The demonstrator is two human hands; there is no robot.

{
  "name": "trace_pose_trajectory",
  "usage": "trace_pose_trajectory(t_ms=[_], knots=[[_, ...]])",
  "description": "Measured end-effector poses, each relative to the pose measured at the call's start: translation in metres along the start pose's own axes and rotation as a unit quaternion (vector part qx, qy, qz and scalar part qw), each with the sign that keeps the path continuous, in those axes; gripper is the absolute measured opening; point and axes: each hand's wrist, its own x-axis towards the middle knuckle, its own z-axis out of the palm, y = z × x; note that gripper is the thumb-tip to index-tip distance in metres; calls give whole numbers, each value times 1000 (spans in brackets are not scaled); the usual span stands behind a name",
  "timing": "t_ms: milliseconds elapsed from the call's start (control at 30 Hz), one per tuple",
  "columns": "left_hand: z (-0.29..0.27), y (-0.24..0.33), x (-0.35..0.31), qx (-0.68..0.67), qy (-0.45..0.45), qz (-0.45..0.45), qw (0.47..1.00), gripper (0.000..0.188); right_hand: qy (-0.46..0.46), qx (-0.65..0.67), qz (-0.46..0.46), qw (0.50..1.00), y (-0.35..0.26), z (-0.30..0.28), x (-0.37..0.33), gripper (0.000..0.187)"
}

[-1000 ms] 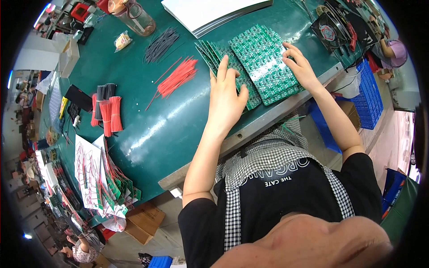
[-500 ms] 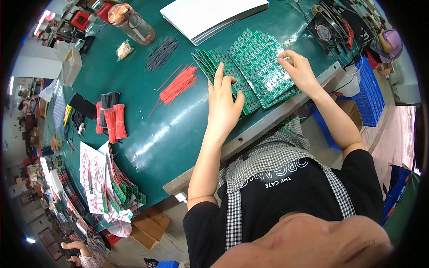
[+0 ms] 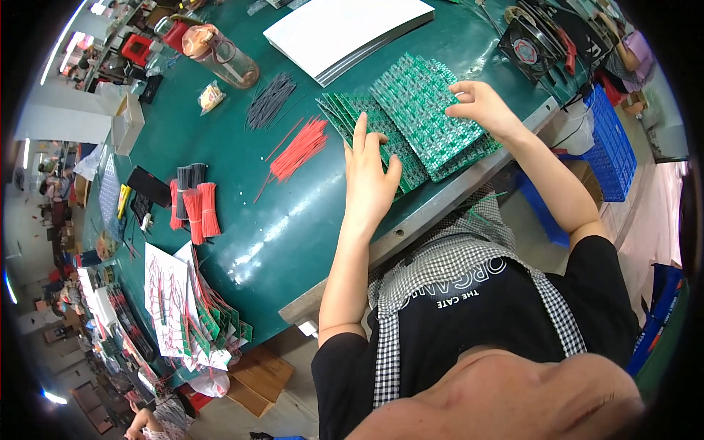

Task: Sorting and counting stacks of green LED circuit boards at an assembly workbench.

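Two overlapping piles of green circuit boards lie near the table's front edge. My left hand (image 3: 369,180) rests against the left pile of circuit boards (image 3: 405,155), its fingers spread and pointing away from me. The right pile of circuit boards (image 3: 419,110) lies partly over the left one, its top face full of small repeated parts. At that pile's right edge is my right hand (image 3: 484,110), thumb and forefinger apart, with nothing visible between them. Left of the boards are loose red wires (image 3: 299,150) and loose dark grey wires (image 3: 271,101).
On the green table (image 3: 249,220) are a white stack of sheets (image 3: 348,33), a bottle (image 3: 224,59), bundled red and grey wires (image 3: 196,209) and wired boards on paper (image 3: 172,301). A black fan (image 3: 525,51) stands far right. A blue crate (image 3: 612,147) is beyond the right edge.
The thumb and forefinger of my right hand have parted slightly at the boards' edge. My left hand stays on the left pile. The whole view has shifted a little.
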Motion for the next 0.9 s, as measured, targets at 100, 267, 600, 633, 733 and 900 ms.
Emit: trace_pose_trajectory(t_ms=[100,267,600,633,733,900], knots=[[1,-2,1,1,3,-8,1000,25,-23,119,-12,993,-8,-26,13,53],[-1,6,5,3,-2,-8,1000,25,123,45,-75,989,29,-101,73,52],[0,14,6,7,-19,-11,1000,27,311,-29,93,946,105,-122,185,40],[-1,16,6,8,-19,-10,1000,28,350,4,94,932,111,-119,181,39],[-2,15,2,46,-12,-23,999,26,363,3,116,925,110,-93,160,35],[0,21,6,21,-38,-16,999,36,361,-269,51,891,75,-94,131,53]])
